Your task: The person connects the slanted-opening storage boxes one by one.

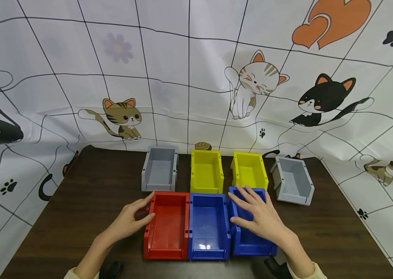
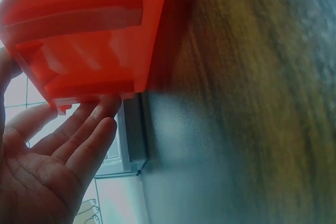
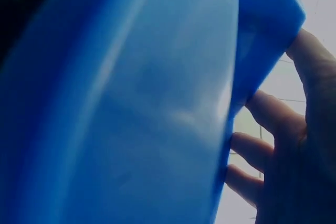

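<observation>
A red bin (image 1: 168, 224) lies in the front row with a blue bin (image 1: 209, 224) against its right side. My left hand (image 1: 131, 221) is at the red bin's left side, fingertips near its back corner and thumb at the rim. In the left wrist view its extended fingers (image 2: 89, 135) touch the wall. A second blue bin (image 1: 252, 244), turned slightly askew, stands at the right end. Over it reaches my right hand (image 1: 261, 215), fingers spread and fairly straight, the tips by its left and back rims. In the right wrist view, fingertips (image 3: 244, 142) meet its edge.
Behind stand two yellow bins (image 1: 207, 170) between a grey bin (image 1: 159, 170) on the left and another grey bin (image 1: 293, 180) on the right. All rest on a dark wooden table (image 1: 88, 193). A cat-printed cloth (image 1: 168, 93) hangs behind.
</observation>
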`<state>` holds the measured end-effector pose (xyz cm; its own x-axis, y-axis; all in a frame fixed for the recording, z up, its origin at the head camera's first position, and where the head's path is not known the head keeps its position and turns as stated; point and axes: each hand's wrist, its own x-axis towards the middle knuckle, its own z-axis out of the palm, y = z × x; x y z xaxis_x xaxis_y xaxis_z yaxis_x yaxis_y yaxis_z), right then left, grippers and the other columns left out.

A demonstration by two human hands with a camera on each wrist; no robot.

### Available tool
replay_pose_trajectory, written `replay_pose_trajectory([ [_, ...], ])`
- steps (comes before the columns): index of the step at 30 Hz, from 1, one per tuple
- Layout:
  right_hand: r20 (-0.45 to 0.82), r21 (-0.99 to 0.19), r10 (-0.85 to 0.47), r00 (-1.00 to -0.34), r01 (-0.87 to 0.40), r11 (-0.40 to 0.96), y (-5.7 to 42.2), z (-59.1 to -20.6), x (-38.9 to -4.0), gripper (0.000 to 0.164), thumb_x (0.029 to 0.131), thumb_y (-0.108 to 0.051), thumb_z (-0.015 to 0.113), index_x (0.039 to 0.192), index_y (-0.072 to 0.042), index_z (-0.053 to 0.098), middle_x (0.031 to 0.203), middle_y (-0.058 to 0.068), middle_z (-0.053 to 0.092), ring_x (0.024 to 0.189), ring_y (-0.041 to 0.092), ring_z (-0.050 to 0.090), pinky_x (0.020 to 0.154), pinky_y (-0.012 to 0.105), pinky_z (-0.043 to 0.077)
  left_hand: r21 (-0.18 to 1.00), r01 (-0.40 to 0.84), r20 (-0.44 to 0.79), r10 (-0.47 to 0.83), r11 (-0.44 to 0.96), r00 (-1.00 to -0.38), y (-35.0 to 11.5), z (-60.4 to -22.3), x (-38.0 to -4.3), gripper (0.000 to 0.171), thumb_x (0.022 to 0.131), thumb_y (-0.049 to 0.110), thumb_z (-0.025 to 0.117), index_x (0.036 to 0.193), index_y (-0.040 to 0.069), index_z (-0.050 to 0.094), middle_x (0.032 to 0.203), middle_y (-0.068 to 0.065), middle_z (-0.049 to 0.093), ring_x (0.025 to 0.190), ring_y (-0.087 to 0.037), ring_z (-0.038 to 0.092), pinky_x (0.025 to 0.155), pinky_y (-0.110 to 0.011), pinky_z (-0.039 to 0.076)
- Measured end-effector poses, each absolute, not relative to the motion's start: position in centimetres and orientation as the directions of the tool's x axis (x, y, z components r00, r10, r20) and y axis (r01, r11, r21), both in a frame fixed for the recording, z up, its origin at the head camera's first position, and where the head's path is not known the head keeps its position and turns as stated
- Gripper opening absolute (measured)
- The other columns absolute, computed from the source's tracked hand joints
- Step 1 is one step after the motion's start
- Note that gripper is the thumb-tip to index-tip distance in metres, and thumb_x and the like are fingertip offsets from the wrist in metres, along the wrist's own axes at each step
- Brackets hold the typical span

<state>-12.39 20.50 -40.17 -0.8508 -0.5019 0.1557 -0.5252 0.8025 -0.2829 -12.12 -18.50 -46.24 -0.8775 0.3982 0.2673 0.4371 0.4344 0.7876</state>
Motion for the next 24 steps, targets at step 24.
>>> replay_pose_trajectory([
  [24,0.128,-0.190,-0.501,-0.856,-0.517,0.835,19.7,-43.8,-11.5,0.065,0.088,-0.052,0.054,0.144,-0.024,0.039,0.152,0.007,0.026,0.138,0.033,0.023,0.100,0.073,0.012,0.750,0.459,0.281,0.398,0.476,-0.873,-18.9,-46.6,-12.3,0.061,0.085,0.007,0.066,0.137,-0.008,0.039,0.120,-0.024,0.056,0.101,-0.030,0.059,0.081,-0.040,0.053],
])
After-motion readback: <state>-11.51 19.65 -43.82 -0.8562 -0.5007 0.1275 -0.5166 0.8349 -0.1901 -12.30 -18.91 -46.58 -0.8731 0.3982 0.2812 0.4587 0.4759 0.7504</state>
